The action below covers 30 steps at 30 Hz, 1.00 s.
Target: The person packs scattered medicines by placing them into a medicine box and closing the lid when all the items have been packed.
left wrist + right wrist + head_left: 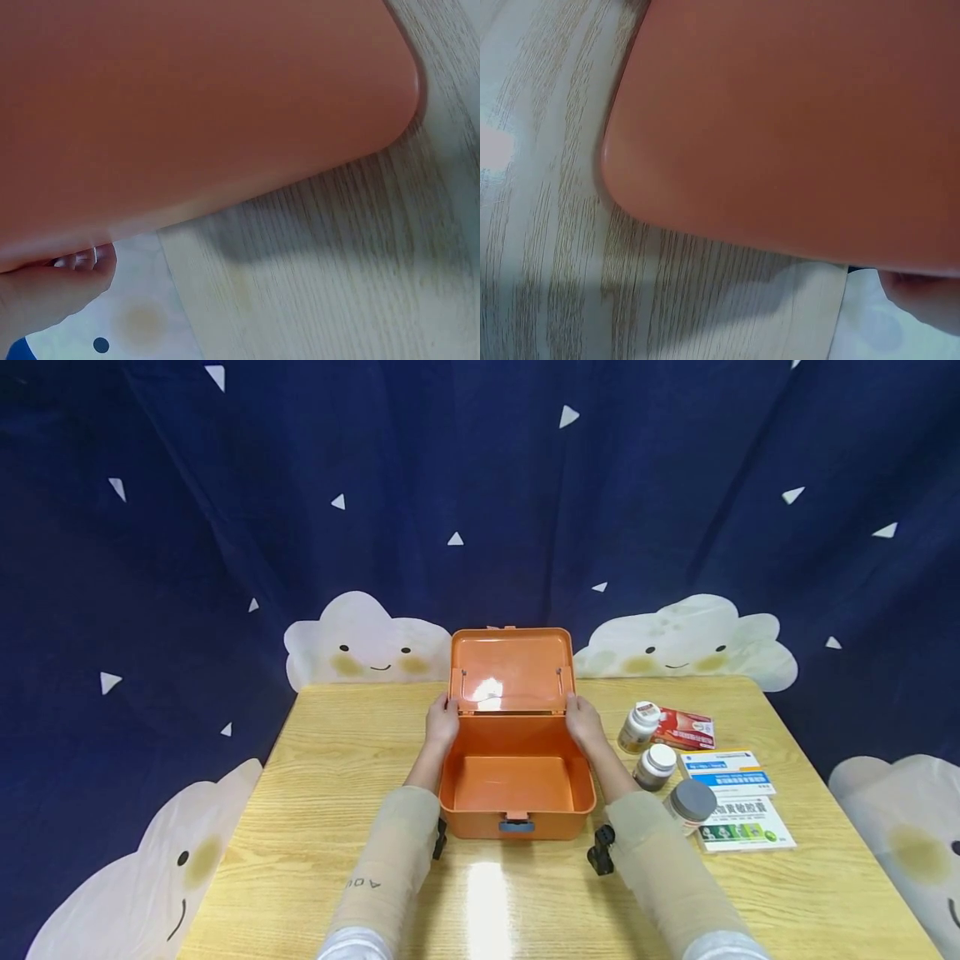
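Observation:
An orange plastic box with a hinged lid point(510, 652) swung up stands at the middle of the wooden table; its inside is bare. A grey latch point(517, 827) sits on the front wall of the box point(472, 827). My left hand point(442, 724) grips the back left corner, close to the hinge. At the back right corner, my right hand point(584, 724) holds the opposite side. Both wrist views look onto the smooth orange side walls, where the left hand point(60, 289) and the right hand point(926, 296) show only partly at the far end.
Right of the box stand a white-capped bottle point(641, 727), a second one point(655, 766) and a grey-capped bottle point(692, 806). Beside them lie a red carton point(685, 729), a blue-and-white carton point(729, 772) and a white-and-green carton point(747, 824). A dark blue curtain point(487, 460) hangs behind the table.

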Each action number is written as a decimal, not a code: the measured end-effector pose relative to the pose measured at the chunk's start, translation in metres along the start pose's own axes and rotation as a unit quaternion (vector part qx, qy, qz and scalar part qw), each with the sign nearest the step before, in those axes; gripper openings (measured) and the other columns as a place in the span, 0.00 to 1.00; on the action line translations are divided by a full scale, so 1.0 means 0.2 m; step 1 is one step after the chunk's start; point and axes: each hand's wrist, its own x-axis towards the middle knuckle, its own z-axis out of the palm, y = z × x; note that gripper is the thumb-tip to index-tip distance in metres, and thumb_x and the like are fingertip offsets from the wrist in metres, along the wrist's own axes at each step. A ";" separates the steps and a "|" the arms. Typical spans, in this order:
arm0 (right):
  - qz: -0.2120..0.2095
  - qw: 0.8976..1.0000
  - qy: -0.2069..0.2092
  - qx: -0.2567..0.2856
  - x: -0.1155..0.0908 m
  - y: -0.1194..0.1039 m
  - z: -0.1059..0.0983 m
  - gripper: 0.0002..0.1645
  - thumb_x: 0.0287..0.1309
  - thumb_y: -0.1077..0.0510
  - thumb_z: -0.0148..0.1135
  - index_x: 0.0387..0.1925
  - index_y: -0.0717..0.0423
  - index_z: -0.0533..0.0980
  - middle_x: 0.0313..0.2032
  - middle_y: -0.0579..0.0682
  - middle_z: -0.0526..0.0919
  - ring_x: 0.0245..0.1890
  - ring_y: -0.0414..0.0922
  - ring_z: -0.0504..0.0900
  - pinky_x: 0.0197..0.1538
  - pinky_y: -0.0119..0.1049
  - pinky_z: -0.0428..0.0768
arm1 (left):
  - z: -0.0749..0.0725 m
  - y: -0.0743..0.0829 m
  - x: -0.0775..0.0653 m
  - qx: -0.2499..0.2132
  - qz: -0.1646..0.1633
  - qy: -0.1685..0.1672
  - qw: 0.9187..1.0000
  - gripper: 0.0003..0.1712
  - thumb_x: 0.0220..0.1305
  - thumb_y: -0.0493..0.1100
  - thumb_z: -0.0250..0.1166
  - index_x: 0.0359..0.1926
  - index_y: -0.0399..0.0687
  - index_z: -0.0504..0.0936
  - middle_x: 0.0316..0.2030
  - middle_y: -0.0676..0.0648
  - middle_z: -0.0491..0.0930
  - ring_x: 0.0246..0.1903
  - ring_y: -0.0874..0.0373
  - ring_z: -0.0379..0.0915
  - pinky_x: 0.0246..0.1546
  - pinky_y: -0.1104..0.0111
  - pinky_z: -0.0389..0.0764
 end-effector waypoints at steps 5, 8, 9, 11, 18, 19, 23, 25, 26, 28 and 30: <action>0.009 1.000 -0.013 -0.015 -0.01 0.00 0.00 0.33 0.70 0.49 0.26 0.60 0.72 0.61 0.60 0.70 0.62 0.61 0.63 0.60 0.61 0.52 0.59 | -0.15 0.53 -0.34 0.003 -0.004 0.000 1.000 0.20 0.68 0.47 0.48 0.52 0.41 0.76 0.48 0.43 0.76 0.48 0.54 0.70 0.46 0.62 0.72; 0.016 1.000 -0.014 -0.019 -0.01 0.00 -0.01 0.33 0.70 0.48 0.26 0.60 0.71 0.60 0.60 0.70 0.62 0.61 0.64 0.60 0.62 0.52 0.59 | -0.15 0.57 -0.36 0.009 -0.041 -0.011 0.999 0.20 0.68 0.46 0.47 0.53 0.40 0.75 0.49 0.41 0.75 0.50 0.51 0.69 0.49 0.58 0.70; 0.017 1.000 -0.015 -0.021 -0.01 0.00 -0.01 0.33 0.70 0.49 0.26 0.61 0.72 0.60 0.60 0.70 0.62 0.61 0.64 0.60 0.62 0.52 0.58 | -0.16 0.60 -0.38 0.010 -0.047 -0.014 0.999 0.20 0.69 0.45 0.47 0.53 0.39 0.75 0.49 0.40 0.75 0.49 0.50 0.70 0.48 0.57 0.71; 0.019 0.999 -0.013 -0.027 -0.01 0.00 -0.01 0.33 0.70 0.48 0.26 0.60 0.71 0.61 0.60 0.70 0.62 0.61 0.64 0.60 0.62 0.52 0.59 | -0.17 0.64 -0.40 0.008 -0.040 -0.005 0.999 0.18 0.68 0.46 0.48 0.48 0.38 0.77 0.44 0.40 0.77 0.43 0.50 0.71 0.42 0.59 0.72; 0.019 0.998 0.002 -0.052 -0.01 0.00 0.00 0.33 0.70 0.49 0.27 0.55 0.72 0.67 0.56 0.71 0.67 0.58 0.64 0.65 0.59 0.52 0.62 | -0.14 0.51 -0.33 0.012 -0.051 -0.007 0.999 0.20 0.67 0.52 0.49 0.38 0.40 0.79 0.34 0.41 0.77 0.33 0.51 0.69 0.33 0.61 0.71; 0.019 0.998 0.003 -0.053 -0.01 0.01 0.00 0.33 0.70 0.49 0.27 0.54 0.72 0.68 0.56 0.71 0.67 0.57 0.64 0.65 0.59 0.52 0.63 | -0.15 0.52 -0.34 0.013 -0.063 -0.016 0.998 0.20 0.68 0.50 0.48 0.41 0.38 0.78 0.38 0.39 0.77 0.36 0.49 0.69 0.37 0.59 0.71; 0.025 0.998 0.011 -0.061 -0.01 0.02 0.00 0.33 0.69 0.49 0.28 0.50 0.72 0.71 0.53 0.71 0.70 0.55 0.64 0.68 0.56 0.52 0.66 | -0.13 0.51 -0.33 0.038 -0.070 0.003 0.997 0.17 0.66 0.47 0.50 0.37 0.38 0.80 0.37 0.39 0.78 0.35 0.50 0.71 0.34 0.60 0.72; 0.031 0.997 0.015 -0.064 -0.01 0.02 0.00 0.34 0.69 0.48 0.28 0.49 0.71 0.72 0.52 0.71 0.71 0.54 0.63 0.69 0.55 0.52 0.66 | -0.12 0.51 -0.33 0.048 -0.067 0.012 0.997 0.16 0.65 0.46 0.51 0.34 0.38 0.80 0.35 0.39 0.78 0.33 0.51 0.70 0.31 0.62 0.71; 0.032 0.997 0.016 -0.069 -0.01 0.02 0.00 0.34 0.69 0.48 0.28 0.48 0.71 0.73 0.52 0.71 0.71 0.54 0.63 0.69 0.55 0.53 0.67 | -0.12 0.52 -0.33 0.042 -0.068 0.014 0.997 0.16 0.64 0.48 0.52 0.32 0.40 0.80 0.33 0.40 0.78 0.31 0.52 0.70 0.30 0.62 0.70; 0.033 0.997 0.018 -0.075 -0.01 0.01 0.00 0.34 0.69 0.48 0.28 0.49 0.70 0.73 0.52 0.71 0.71 0.54 0.63 0.69 0.54 0.52 0.67 | -0.14 0.58 -0.36 0.028 -0.089 0.002 0.996 0.18 0.64 0.49 0.53 0.35 0.38 0.80 0.36 0.39 0.78 0.35 0.49 0.70 0.35 0.59 0.72; 0.034 0.996 0.017 -0.079 -0.02 0.01 0.00 0.34 0.69 0.48 0.28 0.50 0.70 0.72 0.52 0.71 0.71 0.54 0.63 0.69 0.54 0.52 0.67 | -0.17 0.68 -0.41 0.016 -0.115 -0.007 0.993 0.20 0.64 0.49 0.53 0.40 0.36 0.80 0.41 0.37 0.77 0.40 0.46 0.71 0.41 0.55 0.71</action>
